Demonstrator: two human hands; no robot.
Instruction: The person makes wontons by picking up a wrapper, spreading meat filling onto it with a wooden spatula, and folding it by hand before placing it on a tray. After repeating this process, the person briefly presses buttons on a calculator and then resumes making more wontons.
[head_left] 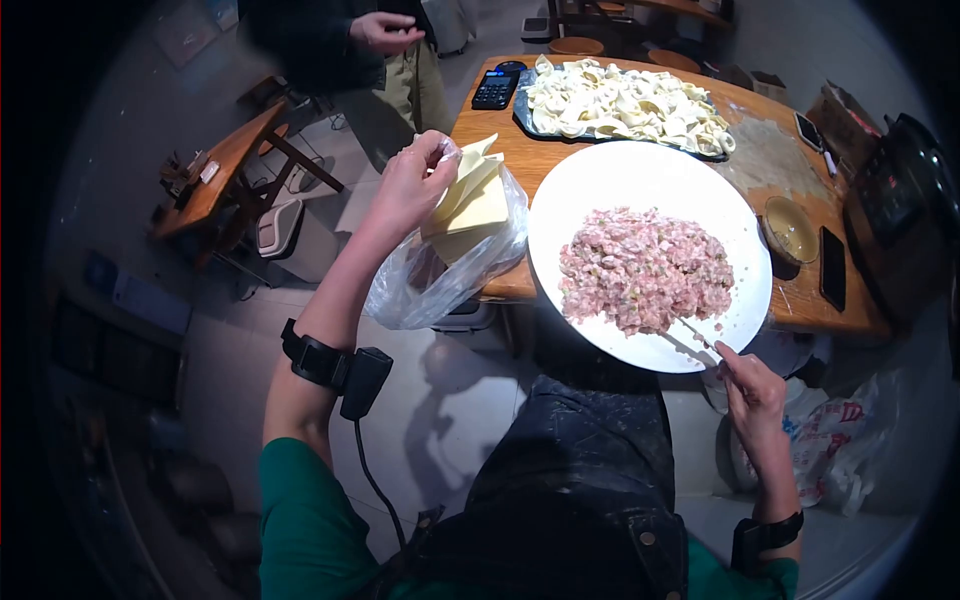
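My left hand (412, 182) is closed, fingertips curled at the upper edge of a stack of pale yellow square wonton wrappers (472, 205). Some wrapper corners stand up and fan apart beside its fingers. The stack sits in an opened clear plastic bag (445, 290) at the table's left edge. My right hand (752, 390) grips a thin, light-coloured stick (697, 334), whose far end touches the minced meat filling (645, 270). Pink with green bits, the filling is heaped on a large white round plate (565, 195) at the table's front edge.
Behind the plate, a dark tray (527, 118) is piled with folded wontons (625, 100). A calculator (495, 90) lies left of it. To the right are a small bowl (790, 228) and a phone (832, 268). Another person (385, 60) stands beyond the table's left side.
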